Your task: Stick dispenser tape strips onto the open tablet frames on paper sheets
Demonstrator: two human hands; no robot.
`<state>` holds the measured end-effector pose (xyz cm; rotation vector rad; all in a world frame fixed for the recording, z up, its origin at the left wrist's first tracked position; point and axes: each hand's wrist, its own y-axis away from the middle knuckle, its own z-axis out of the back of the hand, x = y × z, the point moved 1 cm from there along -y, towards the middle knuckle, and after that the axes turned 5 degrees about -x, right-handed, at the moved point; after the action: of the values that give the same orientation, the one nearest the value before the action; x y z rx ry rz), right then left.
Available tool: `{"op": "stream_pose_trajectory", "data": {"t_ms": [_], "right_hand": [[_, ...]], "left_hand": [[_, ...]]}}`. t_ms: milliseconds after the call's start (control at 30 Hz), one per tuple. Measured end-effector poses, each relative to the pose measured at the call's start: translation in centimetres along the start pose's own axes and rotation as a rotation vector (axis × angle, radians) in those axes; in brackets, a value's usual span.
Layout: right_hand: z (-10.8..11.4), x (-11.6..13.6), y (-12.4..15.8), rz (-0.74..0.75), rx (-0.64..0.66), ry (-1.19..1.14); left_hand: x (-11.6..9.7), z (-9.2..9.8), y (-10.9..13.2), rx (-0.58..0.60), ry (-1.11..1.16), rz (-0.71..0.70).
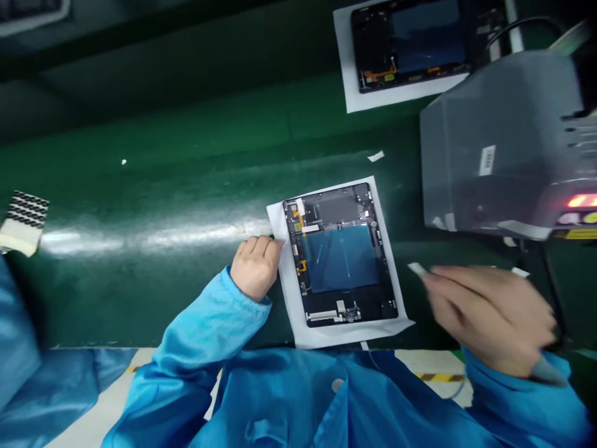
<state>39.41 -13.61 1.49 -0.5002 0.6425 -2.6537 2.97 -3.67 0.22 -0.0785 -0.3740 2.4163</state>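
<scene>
The opened tablet (340, 255) lies with its back off on a white sheet (298, 311) on the green table (163, 186), close to the near edge in front of us. Its long axis runs 12 to 6 o'clock, the top leaning slightly toward 11 and the connector end toward us. The left hand (254, 266) sits at the sheet's 9 o'clock edge, fingers curled into a fist against the paper; we judge this steadies the sheet. The right hand (489, 317), blurred at 3 o'clock, seems to pinch a small white tab (416, 269) in its fingers, clear of the tablet; a grey machine (494, 137) stands at 1 o'clock.
</scene>
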Motion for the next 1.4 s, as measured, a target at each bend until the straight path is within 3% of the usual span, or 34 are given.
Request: {"op": "stream_pose_trajectory", "data": {"t_ms": [67,133,200,300,367,433,567,733,867,1133,1400], "right_hand": [[-1.9,1.9,-1.9,0.047,0.15,0.001],[-3.8,3.1,-4.7,0.096,0.194,0.091],[-5.4,3.3,-7.3,0.124,0.217,0.169],[-6.7,2.9,-9.4,0.182,0.204,0.24],[-6.9,2.7,-9.5,0.209,0.186,0.243],[-6.8,2.7,-9.2,0.203,0.172,0.235],[-6.6,2.7,-8.6,0.121,0.165,0.158],[-5.8,2.3,-8.5,0.087,0.086,0.069],[-5.5,2.2,-8.0,0.094,0.109,0.079],[-6.4,2.4,-7.4,0.026,0.173,0.053],[-6.9,3.3,-8.2,0.097,0.297,0.125]], "left_hand": [[1.4,-0.3,0.5,0.073,-0.002,0.022],[2.6,0.5,0.1,0.102,0.008,0.031],[2.9,2.0,-1.6,0.026,0.066,0.02],[0.9,3.6,-5.7,-0.113,0.221,-0.095],[-1.3,3.0,-8.5,-0.069,0.268,-0.162],[-3.2,1.2,-10.3,0.0,0.27,-0.173],[-4.6,-1.9,-11.5,0.121,0.343,-0.148],[-4.0,-1.6,-13.5,0.244,0.425,-0.084],[-4.5,-1.6,-15.3,0.403,0.421,-0.063],[-5.5,-2.4,-15.5,0.455,0.489,0.061],[-4.0,-3.0,-11.6,0.244,0.473,0.05]]}}
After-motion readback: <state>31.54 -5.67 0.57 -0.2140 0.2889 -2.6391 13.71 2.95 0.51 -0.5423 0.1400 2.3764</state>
